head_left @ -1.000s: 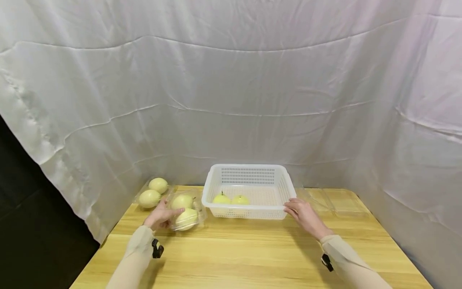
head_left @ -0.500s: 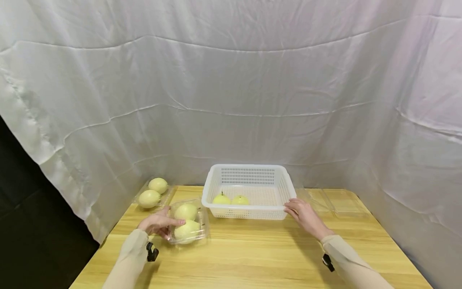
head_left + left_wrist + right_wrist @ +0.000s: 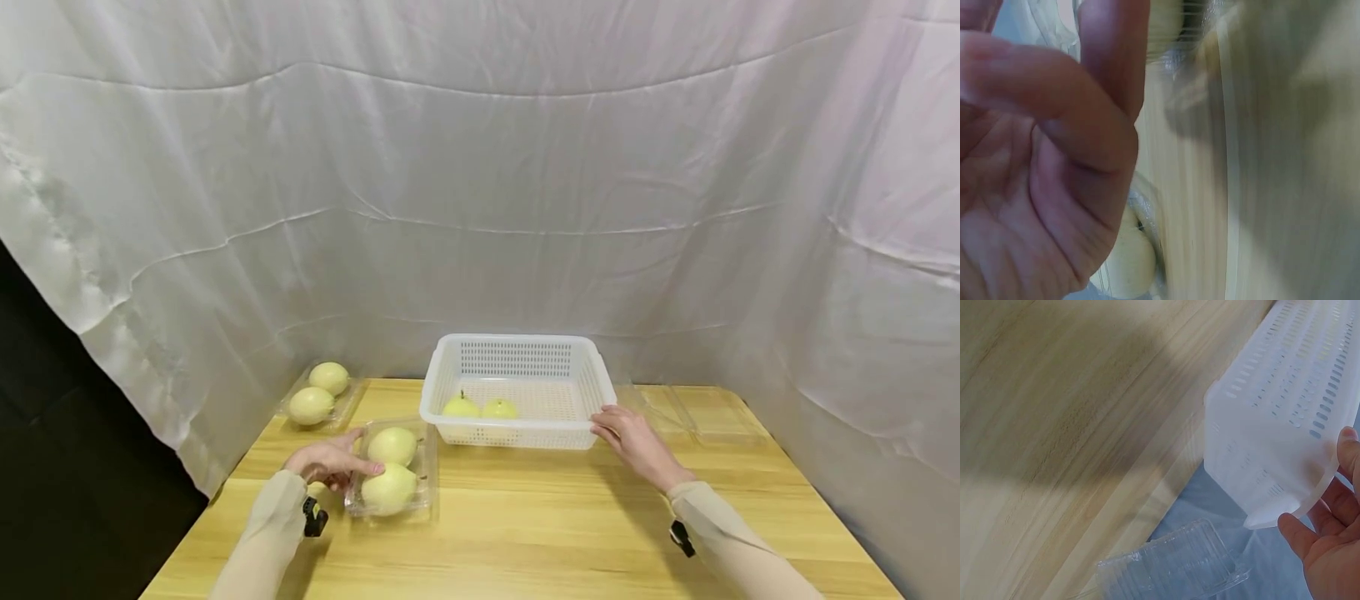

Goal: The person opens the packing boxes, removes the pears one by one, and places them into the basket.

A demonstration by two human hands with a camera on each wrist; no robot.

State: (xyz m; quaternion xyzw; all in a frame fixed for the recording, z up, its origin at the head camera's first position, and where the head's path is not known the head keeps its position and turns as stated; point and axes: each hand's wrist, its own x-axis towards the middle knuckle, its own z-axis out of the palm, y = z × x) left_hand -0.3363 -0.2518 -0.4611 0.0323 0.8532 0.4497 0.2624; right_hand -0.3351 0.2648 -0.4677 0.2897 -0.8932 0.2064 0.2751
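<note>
My left hand [image 3: 326, 460] grips the left side of a transparent plastic clamshell box [image 3: 429, 467], thumb on top and fingers down its side. Inside lie two pale yellow pears, a far pear [image 3: 392, 446] and a near pear [image 3: 389, 490]. The left wrist view shows the curled fingers [image 3: 1085, 125] close up, hiding much of the box. On the other side, my right hand [image 3: 633, 442] pinches the near right corner of a white slotted plastic basket [image 3: 525, 435]. Two greenish-yellow pears [image 3: 499, 409] rest at the basket's front left.
Another transparent box [image 3: 347, 410] with two pears [image 3: 311, 406] stands at the table's back left. Right of the basket are transparent plastic boxes [image 3: 720, 412], one box [image 3: 1172, 569] near the table edge in the right wrist view. Grey curtains surround the wooden table [image 3: 540, 533].
The left hand has brought the box with two pears nearer and slightly right, away from the back-left box. The right hand stays at the basket corner. The head view has tilted slightly.
</note>
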